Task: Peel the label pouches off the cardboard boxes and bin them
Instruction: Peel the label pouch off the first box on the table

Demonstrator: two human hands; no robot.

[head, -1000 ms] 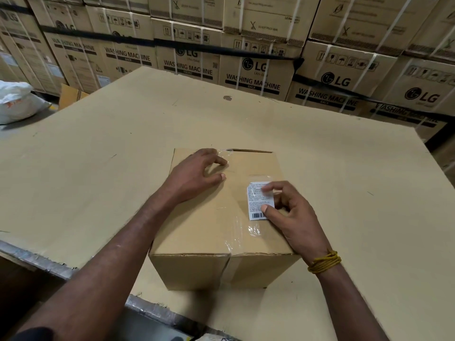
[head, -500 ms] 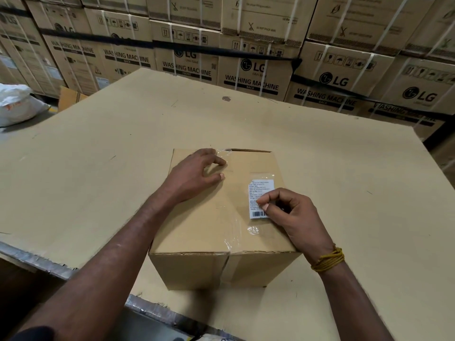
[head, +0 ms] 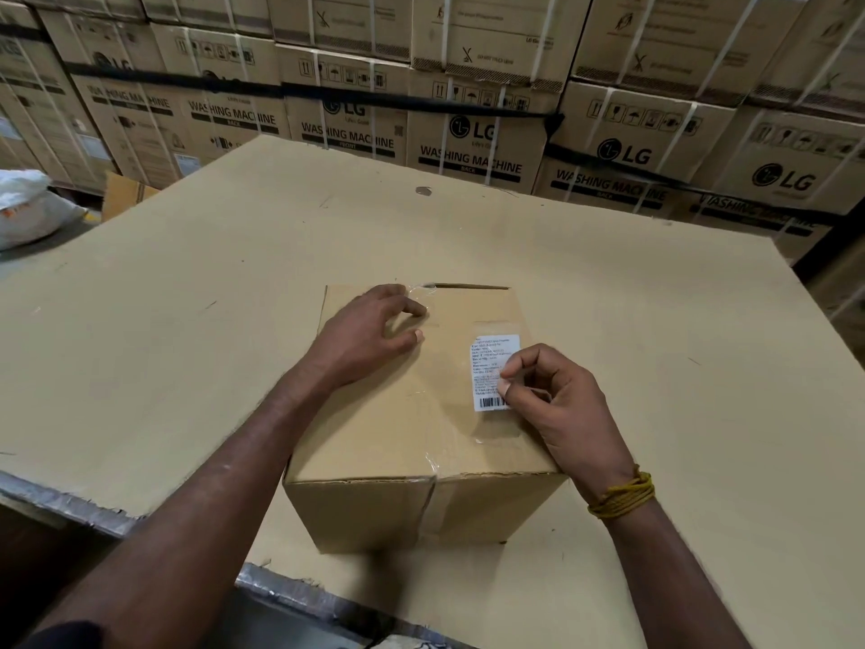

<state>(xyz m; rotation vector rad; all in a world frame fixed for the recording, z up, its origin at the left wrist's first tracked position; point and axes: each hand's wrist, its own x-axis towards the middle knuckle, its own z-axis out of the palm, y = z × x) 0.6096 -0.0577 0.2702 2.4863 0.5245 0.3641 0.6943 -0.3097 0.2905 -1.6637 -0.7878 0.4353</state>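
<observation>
A small taped cardboard box (head: pixel 388 428) stands near the front edge of a big cardboard-covered table (head: pixel 187 330). On its top, right of the tape seam, a clear pouch with a white barcode label (head: pixel 489 363) is stuck flat. My right hand (head: pixel 557 395) lies at the label's right edge with curled fingers, thumb and forefinger pinching that edge. Spread over the box's top left part, my left hand (head: pixel 370 334) presses down with its fingertips and holds the box still.
Stacked washing machine cartons (head: pixel 468 147) form a wall behind the table. A white sack (head: pixel 28 208) lies on the floor at the left, with a small brown box (head: pixel 124 192) beside it. The table's metal front edge (head: pixel 70 508) runs under my left forearm.
My right hand's fingers have curled in from the label's lower right to pinch at its right edge. The left hand and the box have stayed put.
</observation>
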